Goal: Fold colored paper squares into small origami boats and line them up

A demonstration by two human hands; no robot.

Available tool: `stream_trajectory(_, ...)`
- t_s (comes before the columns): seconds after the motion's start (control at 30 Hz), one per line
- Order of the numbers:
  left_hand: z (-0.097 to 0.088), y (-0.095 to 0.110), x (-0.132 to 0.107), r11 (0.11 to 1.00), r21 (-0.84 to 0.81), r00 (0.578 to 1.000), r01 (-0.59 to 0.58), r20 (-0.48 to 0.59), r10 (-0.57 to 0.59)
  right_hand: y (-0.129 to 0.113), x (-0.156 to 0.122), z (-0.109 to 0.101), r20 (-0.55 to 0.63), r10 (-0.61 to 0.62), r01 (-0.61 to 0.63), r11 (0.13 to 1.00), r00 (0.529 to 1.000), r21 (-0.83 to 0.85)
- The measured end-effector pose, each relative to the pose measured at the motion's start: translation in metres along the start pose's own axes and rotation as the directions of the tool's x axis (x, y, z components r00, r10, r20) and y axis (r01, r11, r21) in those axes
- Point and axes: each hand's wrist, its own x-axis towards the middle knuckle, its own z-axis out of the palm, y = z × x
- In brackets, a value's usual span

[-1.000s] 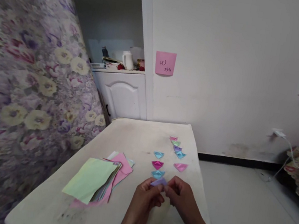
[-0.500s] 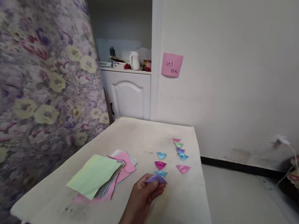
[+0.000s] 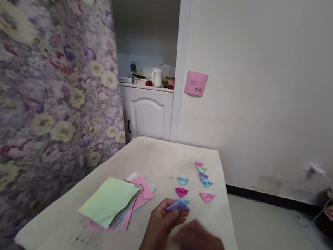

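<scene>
My left hand (image 3: 162,221) pinches a purple folded paper boat (image 3: 178,206) between thumb and fingers, low over the table. Just to its right is my right hand (image 3: 200,245), smeared by motion, so its fingers cannot be made out. Partly behind the purple boat is a light blue folded paper (image 3: 184,201). Farther back on the table lie a magenta paper boat (image 3: 181,192), a blue one (image 3: 182,181) and a pink one (image 3: 207,197). A row of small folded pieces, ending in a blue one (image 3: 206,183), runs toward the far right corner.
On the left of the pale table (image 3: 161,157) lies a stack of coloured paper sheets (image 3: 108,200), light green on top. A floral curtain (image 3: 47,103) hangs along the left side. Behind stand a white cabinet (image 3: 151,114) and a wall with a pink note (image 3: 196,83).
My right hand has come into view from the lower right, close to the purple boat. The left hand keeps hold of the boat. The camera view has tilted slightly up and left.
</scene>
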Motion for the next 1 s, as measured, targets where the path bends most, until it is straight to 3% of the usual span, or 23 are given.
stream_trajectory(0.1, -0.004, -0.002, 0.001, 0.996, 0.046, 0.995, -0.074, 0.073, 0.07, 0.022, 0.038, -0.012, -0.223, 0.127, -0.152, 0.984, 0.966, -0.098)
stream_trajectory(0.23, -0.01, -0.007, 0.004, 0.989, 0.108, 0.992, -0.106, 0.081, 0.097, 0.047, 0.054, -0.006, -0.185, 0.171, -0.185, 0.981, 0.968, -0.059)
stream_trajectory(0.47, -0.013, -0.017, 0.008, 0.99, 0.128, 0.996, -0.058, 0.08, 0.048, 0.072, 0.041, 0.01, -0.249, 0.172, -0.168, 0.985, 0.953, 0.038)
stream_trajectory(0.67, -0.007, -0.013, 0.002, 0.999, -0.032, 0.995, 0.032, 0.1, -0.029, 0.079, 0.037, 0.003, -0.279, 0.186, -0.18, 0.983, 0.942, 0.046)
stream_trajectory(0.8, -0.008, -0.012, 0.002, 0.999, 0.037, 1.0, 0.008, 0.025, -0.009, 0.082, 0.035, 0.002, -0.286, 0.166, -0.167, 0.986, 0.944, 0.021)
stream_trajectory(1.0, -0.008, -0.013, 0.003, 0.993, 0.115, 1.0, 0.008, 0.016, -0.01, 0.084, 0.034, 0.002, -0.27, 0.143, -0.151, 0.988, 0.952, -0.01)
